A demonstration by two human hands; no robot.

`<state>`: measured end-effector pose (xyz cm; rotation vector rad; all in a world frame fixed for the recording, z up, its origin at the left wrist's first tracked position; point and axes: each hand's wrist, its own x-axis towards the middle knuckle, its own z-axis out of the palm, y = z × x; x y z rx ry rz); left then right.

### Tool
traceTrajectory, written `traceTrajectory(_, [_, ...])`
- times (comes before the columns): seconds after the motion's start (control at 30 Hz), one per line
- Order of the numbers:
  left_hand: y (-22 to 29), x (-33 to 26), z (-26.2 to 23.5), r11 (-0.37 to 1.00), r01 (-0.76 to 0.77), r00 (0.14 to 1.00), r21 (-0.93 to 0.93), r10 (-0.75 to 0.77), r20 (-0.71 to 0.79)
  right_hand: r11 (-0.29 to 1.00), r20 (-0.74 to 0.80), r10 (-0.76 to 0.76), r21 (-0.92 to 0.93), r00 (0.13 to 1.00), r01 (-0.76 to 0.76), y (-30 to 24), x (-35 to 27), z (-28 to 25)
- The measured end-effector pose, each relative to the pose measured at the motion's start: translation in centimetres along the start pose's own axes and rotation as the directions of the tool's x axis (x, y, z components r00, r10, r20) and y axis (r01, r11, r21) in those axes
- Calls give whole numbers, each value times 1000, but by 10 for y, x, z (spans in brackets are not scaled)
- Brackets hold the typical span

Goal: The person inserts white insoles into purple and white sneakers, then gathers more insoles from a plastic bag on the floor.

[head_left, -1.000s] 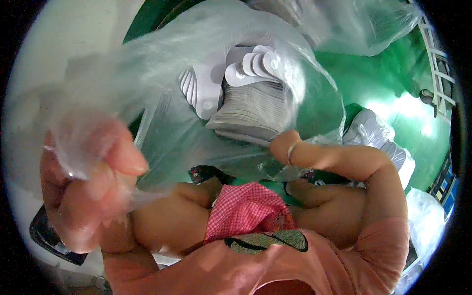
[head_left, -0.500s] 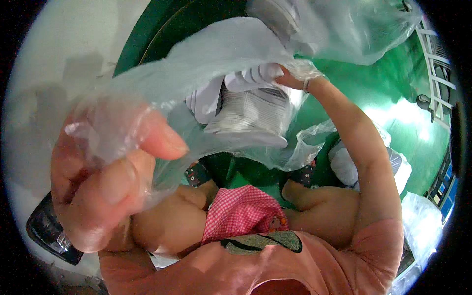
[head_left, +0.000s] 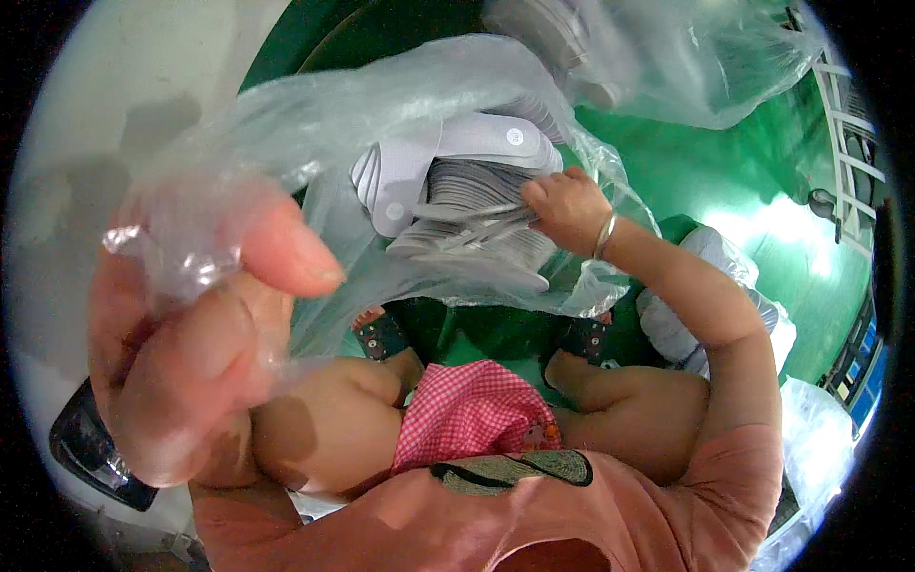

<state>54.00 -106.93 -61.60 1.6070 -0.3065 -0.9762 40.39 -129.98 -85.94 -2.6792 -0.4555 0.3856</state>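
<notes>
Close to the camera on the left, my left hand (head_left: 205, 353) is closed on the bunched edge of a clear plastic bag (head_left: 400, 88). The mouth of the bag gapes wide between my hands. Inside lie several stacks of pale grey-white shoe insoles (head_left: 472, 195), some fanned on edge and some flat, a few with a round white mark. My right hand (head_left: 572, 212) reaches into the bag's right side, its thumb and fingers pinched on the edges of some insoles in the middle stack. Its fingertips are partly hidden among them.
Another clear bag (head_left: 705, 67) with insoles stands at the far right. Beside my right knee is a bag with white contents (head_left: 672, 319). A white rack (head_left: 843, 143) stands on the green floor (head_left: 753, 191) at the right edge. A black object (head_left: 95, 443) sits lower left.
My right hand has left the bag's far right rim and moved nearer, onto the middle insoles, some of which now tilt. The bag opening is wider. My left hand keeps its hold.
</notes>
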Motion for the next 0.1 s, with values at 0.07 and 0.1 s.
traceTrajectory(0.07, [1,1,2,999,-31,999,22,32,-20,986,-4,10,-164,1000,-10,-16,1,-10])
traceTrajectory(0.1, [2,1,2,999,-30,999,21,30,-23,981,-51,-3,-195,999,-7,-21,3,-13])
